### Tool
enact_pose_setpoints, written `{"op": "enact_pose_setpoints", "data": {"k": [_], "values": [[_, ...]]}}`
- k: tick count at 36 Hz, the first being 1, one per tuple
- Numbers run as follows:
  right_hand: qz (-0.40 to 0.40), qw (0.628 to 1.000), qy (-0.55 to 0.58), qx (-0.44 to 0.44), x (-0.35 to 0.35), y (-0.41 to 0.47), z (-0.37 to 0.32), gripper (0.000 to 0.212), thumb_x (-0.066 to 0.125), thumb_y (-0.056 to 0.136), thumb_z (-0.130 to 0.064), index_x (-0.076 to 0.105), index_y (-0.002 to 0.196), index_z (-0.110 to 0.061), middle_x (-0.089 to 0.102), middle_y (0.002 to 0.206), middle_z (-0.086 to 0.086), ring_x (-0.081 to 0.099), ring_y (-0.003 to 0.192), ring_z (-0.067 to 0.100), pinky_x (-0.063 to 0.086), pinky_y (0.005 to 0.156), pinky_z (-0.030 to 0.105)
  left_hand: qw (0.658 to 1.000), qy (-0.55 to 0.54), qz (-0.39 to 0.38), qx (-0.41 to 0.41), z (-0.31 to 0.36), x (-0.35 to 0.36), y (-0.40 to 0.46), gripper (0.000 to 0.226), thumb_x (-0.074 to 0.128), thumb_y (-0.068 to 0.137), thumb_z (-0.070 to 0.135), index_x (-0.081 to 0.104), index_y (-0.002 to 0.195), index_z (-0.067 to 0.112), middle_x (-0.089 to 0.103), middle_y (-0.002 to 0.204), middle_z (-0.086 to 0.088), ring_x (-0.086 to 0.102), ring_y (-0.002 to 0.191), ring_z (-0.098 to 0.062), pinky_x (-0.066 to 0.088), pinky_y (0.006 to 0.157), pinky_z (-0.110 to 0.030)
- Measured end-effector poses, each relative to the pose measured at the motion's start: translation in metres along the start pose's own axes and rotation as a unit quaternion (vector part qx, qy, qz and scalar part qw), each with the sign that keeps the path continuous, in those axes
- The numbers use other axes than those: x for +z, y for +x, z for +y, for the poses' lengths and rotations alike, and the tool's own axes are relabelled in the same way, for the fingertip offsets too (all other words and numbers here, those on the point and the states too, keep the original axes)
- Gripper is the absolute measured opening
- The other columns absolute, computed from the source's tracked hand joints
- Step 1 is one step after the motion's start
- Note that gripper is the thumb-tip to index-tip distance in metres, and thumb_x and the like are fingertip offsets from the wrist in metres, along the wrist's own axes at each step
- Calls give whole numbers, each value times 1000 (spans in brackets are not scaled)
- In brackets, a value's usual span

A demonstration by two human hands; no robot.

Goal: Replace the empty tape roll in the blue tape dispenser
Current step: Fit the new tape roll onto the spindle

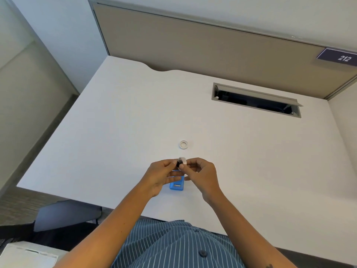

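The blue tape dispenser (176, 186) stands on the white desk (119, 122) near its front edge, partly hidden under my hands. Just above it, my left hand (161, 176) pinches a small black spindle (178, 163). My right hand (202, 174) grips a whitish tape roll (183, 161) that sits around the spindle. Both hands meet at this piece, a little above the dispenser. A second white ring-shaped roll (183, 144) lies flat on the desk, farther away and apart from my hands.
A long open cable slot (257, 100) is cut into the desk at the back right. A beige partition (202, 45) with a "212" label (342, 57) borders the far edge. A dark chair (65, 213) and a white box (27, 256) sit at lower left.
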State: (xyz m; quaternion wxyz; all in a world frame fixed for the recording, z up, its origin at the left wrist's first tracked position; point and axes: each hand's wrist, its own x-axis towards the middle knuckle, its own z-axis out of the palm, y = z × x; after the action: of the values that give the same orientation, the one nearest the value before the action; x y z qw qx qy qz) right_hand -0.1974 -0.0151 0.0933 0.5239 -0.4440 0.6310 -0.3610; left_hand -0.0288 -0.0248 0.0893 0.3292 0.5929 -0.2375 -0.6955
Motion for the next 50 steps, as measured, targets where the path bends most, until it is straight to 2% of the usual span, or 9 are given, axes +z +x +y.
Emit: {"op": "enact_pose_setpoints", "data": {"k": [8, 13, 17, 33, 38, 42, 46, 50], "values": [[-8, 999, 35, 20, 2, -4, -8, 20, 88, 87, -22, 80, 102, -13, 82, 89, 6, 80, 85, 22, 68, 74, 46, 1000, 2, 1, 24, 0, 2, -2, 25, 66, 101, 23, 74, 118, 7, 80, 106, -14, 79, 98, -29, 63, 93, -50], [-6, 997, 68, 26, 2, -7, -10, 19, 84, 90, -19, 80, 107, -9, 82, 93, 10, 81, 88, 26, 68, 77, 50, 998, 3, -25, 57, 0, -2, -6, 27, 71, 97, 22, 72, 120, 6, 79, 107, -17, 78, 100, -32, 62, 94, -52], [-11, 997, 79, 24, 1, -6, -12, 16, 82, 92, -14, 80, 107, -8, 82, 93, 11, 81, 88, 28, 68, 79, 48, 997, 1, -31, 77, 3, -5, -8, 27, 75, 94, 18, 74, 119, 7, 79, 109, -16, 78, 100, -33, 62, 94, -52], [19, 997, 75, 27, 5, 1, -4, 20, 85, 88, -12, 82, 108, -11, 83, 94, 8, 81, 88, 31, 65, 89, 51, 989, 54, 14, 137, -2, 2, -6, 25, 74, 95, 15, 78, 120, 11, 83, 100, -7, 81, 88, -28, 64, 91, -41], [9, 996, 85, 26, 2, -1, -7, 22, 88, 86, -16, 82, 107, -10, 83, 94, 10, 81, 87, 31, 66, 85, 52, 994, 26, -19, 102, 0, -2, -2, 27, 73, 96, 17, 76, 122, 9, 81, 107, -11, 79, 98, -31, 62, 95, -44], [-23, 997, 69, 11, -2, -1, -8, 32, 91, 82, -19, 79, 112, -19, 82, 101, 4, 78, 95, 27, 66, 87, 50, 995, -49, -74, 37, 5, -7, 1, 28, 71, 96, 17, 75, 119, 0, 78, 114, -21, 76, 106, -35, 63, 92, -38], [-44, 998, 42, -11, -5, -1, -11, 52, 95, 77, -18, 73, 123, -27, 77, 118, -7, 73, 101, 21, 64, 89, 40, 990, -72, -116, -15, 6, -14, 8, 37, 71, 95, 22, 72, 120, -5, 75, 118, -25, 77, 102, -30, 63, 86, -31], [-63, 997, 32, -28, -6, 0, -17, 56, 94, 78, -15, 71, 128, -28, 76, 122, -7, 70, 104, 20, 62, 82, 26, 983, -105, -140, -55, 5, -18, 13, 44, 74, 91, 24, 71, 123, -6, 72, 125, -25, 74, 102, -24, 62, 79, -28]]}}
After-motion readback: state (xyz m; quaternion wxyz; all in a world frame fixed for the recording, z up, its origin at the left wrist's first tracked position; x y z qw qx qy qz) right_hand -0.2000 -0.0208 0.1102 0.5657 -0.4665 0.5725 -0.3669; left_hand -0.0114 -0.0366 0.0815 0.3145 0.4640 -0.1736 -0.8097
